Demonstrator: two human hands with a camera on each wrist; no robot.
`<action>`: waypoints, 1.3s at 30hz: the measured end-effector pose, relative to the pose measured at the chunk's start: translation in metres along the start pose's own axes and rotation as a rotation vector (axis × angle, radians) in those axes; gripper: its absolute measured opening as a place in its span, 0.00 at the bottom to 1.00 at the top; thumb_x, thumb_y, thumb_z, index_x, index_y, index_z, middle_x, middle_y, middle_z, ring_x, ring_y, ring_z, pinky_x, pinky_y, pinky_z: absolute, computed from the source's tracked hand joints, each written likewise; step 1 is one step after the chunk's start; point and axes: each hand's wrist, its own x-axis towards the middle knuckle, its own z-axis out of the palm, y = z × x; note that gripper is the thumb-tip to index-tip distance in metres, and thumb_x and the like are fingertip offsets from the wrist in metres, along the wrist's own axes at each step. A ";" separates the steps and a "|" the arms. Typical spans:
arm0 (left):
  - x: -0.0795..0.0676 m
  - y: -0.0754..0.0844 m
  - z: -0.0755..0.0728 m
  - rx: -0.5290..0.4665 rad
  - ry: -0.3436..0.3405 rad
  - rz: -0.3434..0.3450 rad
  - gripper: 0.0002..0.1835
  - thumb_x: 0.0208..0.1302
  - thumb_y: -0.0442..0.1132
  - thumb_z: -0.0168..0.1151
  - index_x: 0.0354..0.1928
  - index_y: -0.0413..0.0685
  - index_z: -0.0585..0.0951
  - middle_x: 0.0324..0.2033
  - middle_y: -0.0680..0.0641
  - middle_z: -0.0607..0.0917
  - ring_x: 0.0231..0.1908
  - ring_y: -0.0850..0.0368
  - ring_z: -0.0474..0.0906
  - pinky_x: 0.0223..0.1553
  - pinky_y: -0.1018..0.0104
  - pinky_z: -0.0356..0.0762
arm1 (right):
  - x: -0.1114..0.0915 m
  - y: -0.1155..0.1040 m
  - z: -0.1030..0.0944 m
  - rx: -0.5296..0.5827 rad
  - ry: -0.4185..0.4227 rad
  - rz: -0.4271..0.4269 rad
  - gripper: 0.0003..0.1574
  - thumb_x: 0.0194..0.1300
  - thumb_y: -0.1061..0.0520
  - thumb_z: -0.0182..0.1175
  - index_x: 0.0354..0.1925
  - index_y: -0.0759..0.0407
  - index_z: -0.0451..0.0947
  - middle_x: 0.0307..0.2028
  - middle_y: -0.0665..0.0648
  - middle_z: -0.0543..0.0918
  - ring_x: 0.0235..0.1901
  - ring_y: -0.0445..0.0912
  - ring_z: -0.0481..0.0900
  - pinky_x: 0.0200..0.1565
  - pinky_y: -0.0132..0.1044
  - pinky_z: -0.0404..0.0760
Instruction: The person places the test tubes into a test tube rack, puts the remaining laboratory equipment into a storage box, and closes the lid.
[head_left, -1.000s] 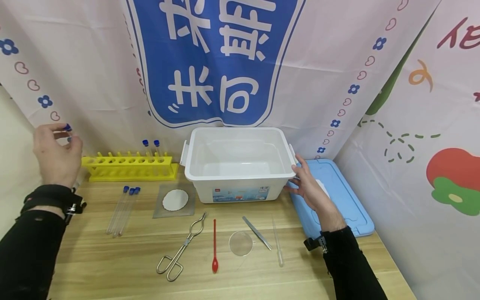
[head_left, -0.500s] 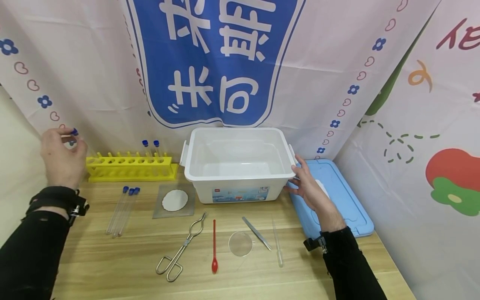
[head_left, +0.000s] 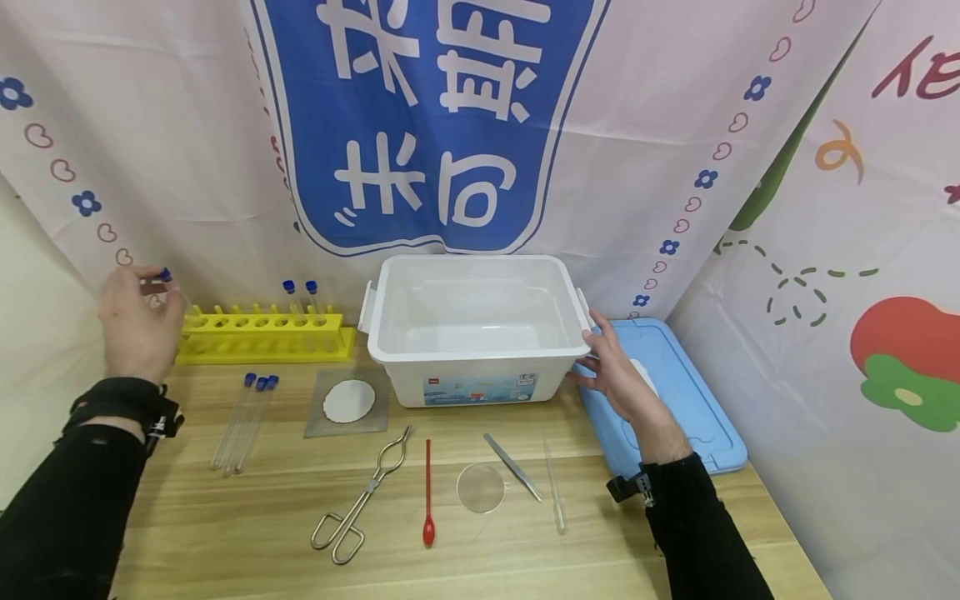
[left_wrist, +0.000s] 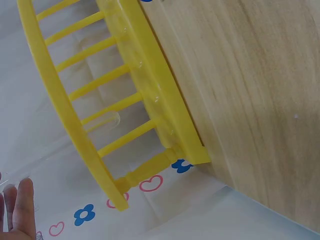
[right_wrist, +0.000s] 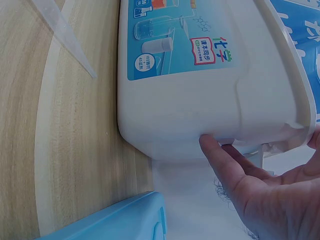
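Note:
My left hand (head_left: 141,329) pinches a blue-capped test tube (head_left: 165,274) at the left end of the yellow test tube rack (head_left: 247,353). In the left wrist view, fingers (left_wrist: 22,212) show at the lower left, and the clear tube's round end lies between the rack's upper and lower levels. Two capped test tubes (head_left: 289,287) stand toward the rack's right end. Three more capped tubes (head_left: 242,425) lie in front of it. My right hand (head_left: 618,375) rests against the right side of a white plastic bin (head_left: 480,371); one finger (right_wrist: 225,162) touches its wall below the rim.
A blue lid (head_left: 690,400) lies right of the bin. Along the front are crucible tongs (head_left: 371,486), a red spoon (head_left: 429,500), a round clear disc (head_left: 481,487), tweezers (head_left: 513,467) and a dropper (head_left: 556,492). A grey square with a white disc (head_left: 349,402) lies left of the bin.
The left hand has moved right and slightly down with the test tube, from beside the rack to its left end. The right hand and bin have stayed put.

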 end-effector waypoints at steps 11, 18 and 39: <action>0.001 -0.006 0.008 0.010 -0.059 -0.021 0.27 0.75 0.44 0.52 0.71 0.42 0.68 0.65 0.40 0.75 0.60 0.42 0.76 0.62 0.49 0.78 | 0.001 0.001 0.000 0.000 -0.005 -0.003 0.45 0.81 0.38 0.44 0.83 0.32 0.33 0.78 0.63 0.55 0.72 0.64 0.64 0.64 0.64 0.73; -0.002 -0.009 0.012 0.019 -0.096 -0.039 0.27 0.76 0.45 0.51 0.72 0.43 0.67 0.66 0.38 0.74 0.62 0.40 0.75 0.61 0.43 0.77 | 0.000 0.001 0.000 0.005 0.002 -0.005 0.45 0.81 0.38 0.45 0.83 0.33 0.33 0.77 0.62 0.56 0.72 0.64 0.65 0.64 0.63 0.74; -0.012 -0.008 0.007 0.013 -0.159 -0.032 0.32 0.75 0.45 0.53 0.76 0.41 0.61 0.68 0.34 0.70 0.64 0.36 0.71 0.64 0.41 0.74 | 0.000 0.000 0.001 0.008 0.000 0.004 0.46 0.80 0.36 0.47 0.83 0.32 0.34 0.77 0.60 0.57 0.72 0.63 0.64 0.64 0.65 0.72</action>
